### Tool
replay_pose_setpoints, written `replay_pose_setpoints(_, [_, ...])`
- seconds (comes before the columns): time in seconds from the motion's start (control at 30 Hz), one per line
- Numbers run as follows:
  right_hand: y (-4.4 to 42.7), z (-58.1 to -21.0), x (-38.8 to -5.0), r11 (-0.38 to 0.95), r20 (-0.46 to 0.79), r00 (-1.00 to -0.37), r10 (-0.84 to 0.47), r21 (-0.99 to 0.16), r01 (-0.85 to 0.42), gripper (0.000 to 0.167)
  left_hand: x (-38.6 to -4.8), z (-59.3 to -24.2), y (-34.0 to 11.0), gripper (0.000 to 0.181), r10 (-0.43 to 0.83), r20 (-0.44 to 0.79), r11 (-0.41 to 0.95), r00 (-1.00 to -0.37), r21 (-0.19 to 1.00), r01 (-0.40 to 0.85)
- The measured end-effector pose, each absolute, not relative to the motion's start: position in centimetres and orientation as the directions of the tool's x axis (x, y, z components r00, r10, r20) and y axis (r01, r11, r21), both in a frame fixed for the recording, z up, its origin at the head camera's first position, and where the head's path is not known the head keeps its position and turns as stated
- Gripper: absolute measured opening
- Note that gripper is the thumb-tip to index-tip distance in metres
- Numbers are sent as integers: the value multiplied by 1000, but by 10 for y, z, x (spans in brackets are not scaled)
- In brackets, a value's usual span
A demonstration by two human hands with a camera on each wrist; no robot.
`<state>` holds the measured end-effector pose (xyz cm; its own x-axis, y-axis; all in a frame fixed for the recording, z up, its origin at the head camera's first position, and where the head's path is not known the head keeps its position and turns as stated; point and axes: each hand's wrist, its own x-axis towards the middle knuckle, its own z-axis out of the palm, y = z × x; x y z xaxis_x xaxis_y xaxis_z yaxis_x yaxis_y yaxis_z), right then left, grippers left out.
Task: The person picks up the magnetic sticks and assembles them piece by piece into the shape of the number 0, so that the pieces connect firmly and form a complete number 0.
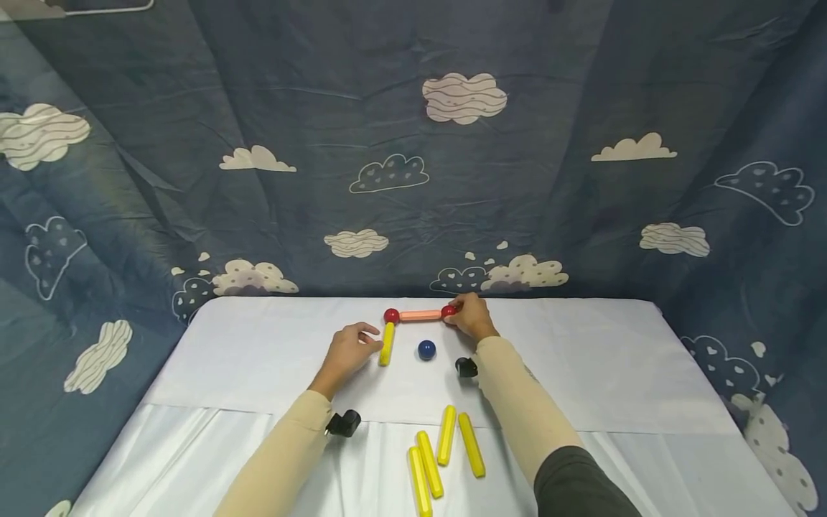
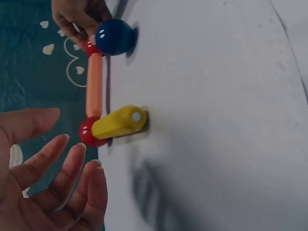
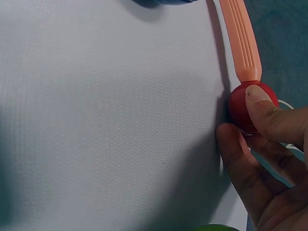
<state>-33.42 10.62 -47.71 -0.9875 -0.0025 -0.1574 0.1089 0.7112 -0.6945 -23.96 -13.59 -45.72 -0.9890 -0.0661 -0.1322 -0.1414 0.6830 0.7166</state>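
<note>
At the table's far side, an orange stick [image 1: 420, 315] joins two red balls, one at the left [image 1: 391, 316] and one at the right [image 1: 448, 311]. From the left ball a yellow stick [image 1: 387, 345] runs toward the front. My right hand [image 1: 473, 317] pinches the right-hand ball [image 3: 240, 108] between thumb and fingers. Beside the yellow stick is my left hand [image 1: 349, 352]; in the left wrist view its fingers [image 2: 62, 180] are spread, loosely bent and apart from the pieces. A blue ball [image 1: 426, 350] sits between the hands.
Several loose yellow sticks [image 1: 446, 435] lie nearer the front of the white-covered table [image 1: 614, 373]. A dark cloth with clouds [image 1: 388, 86] hangs behind the far edge. The edge of a green object [image 3: 215, 227] shows low in the right wrist view.
</note>
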Motion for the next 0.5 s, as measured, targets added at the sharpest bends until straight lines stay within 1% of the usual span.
replay_pose_setpoints(0.07, [107,-476,-334,711,-155,-988,-6,-696,105,39,-236,-452,-142,26,-48,-95,688,-994,719,-102])
replay_pose_setpoints(0.17, [107,-475,-334,707,-153,-988,-7,-700,103,39,-231,-448,-153,26,-43,-61,673,-997,736,-74])
replay_pose_setpoints(0.37, [108,-476,-334,701,-144,-990,-9,-707,96,38,-223,-450,-176,27,-69,-38,652,-997,754,-74])
replay_pose_setpoints(0.5, [107,-478,-333,694,-154,-988,-8,-712,105,38,-220,-457,-190,27,-77,-37,658,-996,749,-79])
